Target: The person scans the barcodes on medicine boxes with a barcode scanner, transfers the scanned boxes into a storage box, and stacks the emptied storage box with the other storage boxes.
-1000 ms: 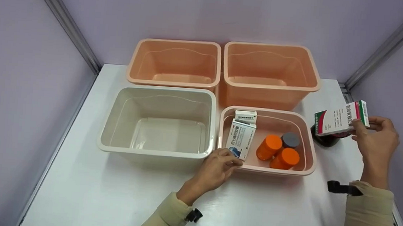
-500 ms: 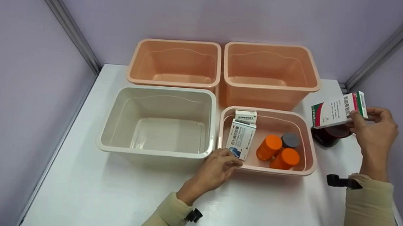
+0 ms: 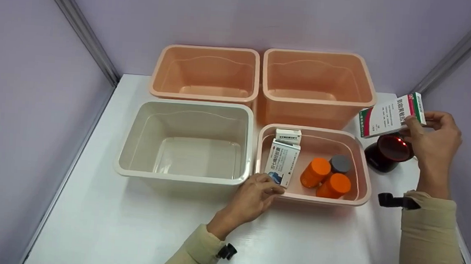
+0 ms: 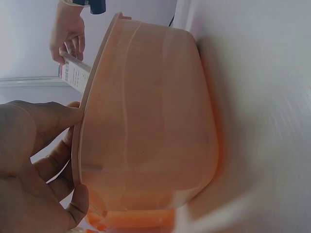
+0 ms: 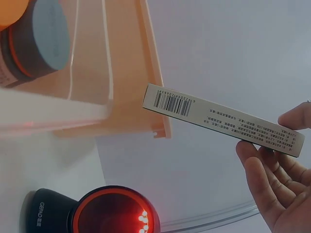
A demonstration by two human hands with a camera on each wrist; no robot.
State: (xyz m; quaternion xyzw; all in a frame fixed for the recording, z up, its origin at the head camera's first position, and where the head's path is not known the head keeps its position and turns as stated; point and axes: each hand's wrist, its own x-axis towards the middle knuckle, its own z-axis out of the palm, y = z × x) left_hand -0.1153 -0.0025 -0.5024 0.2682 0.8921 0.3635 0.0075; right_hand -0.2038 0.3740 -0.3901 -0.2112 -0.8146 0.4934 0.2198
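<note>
My right hand (image 3: pixel 436 135) pinches a flat medicine box (image 3: pixel 392 116), white with green and red ends, between thumb and fingers. It is held in the air above a black barcode scanner (image 3: pixel 383 154) whose round window glows red. A barcode shows on the box's narrow side (image 5: pixel 221 119) in the right wrist view. With thumb and fingers, my left hand (image 3: pixel 254 195) grips the near left rim of the low pink bin (image 3: pixel 322 199). Inside that bin lie a white-and-blue medicine box (image 3: pixel 283 162), a smaller white box (image 3: pixel 288 135), two orange-capped bottles (image 3: pixel 315 173) and a grey-capped bottle (image 3: pixel 340 163).
Left of the pink bin stands a cream bin (image 3: pixel 182 178). Two taller orange bins (image 3: pixel 202 96) are lined up behind, against the back wall. All stand on a white table (image 3: pixel 293 252) with lilac panels (image 3: pixel 243 16) on the sides and back.
My right hand has lifted the medicine box up and slightly left, farther back over the scanner. More of the scanner now shows, with its window lit red. My left hand has stayed put.
</note>
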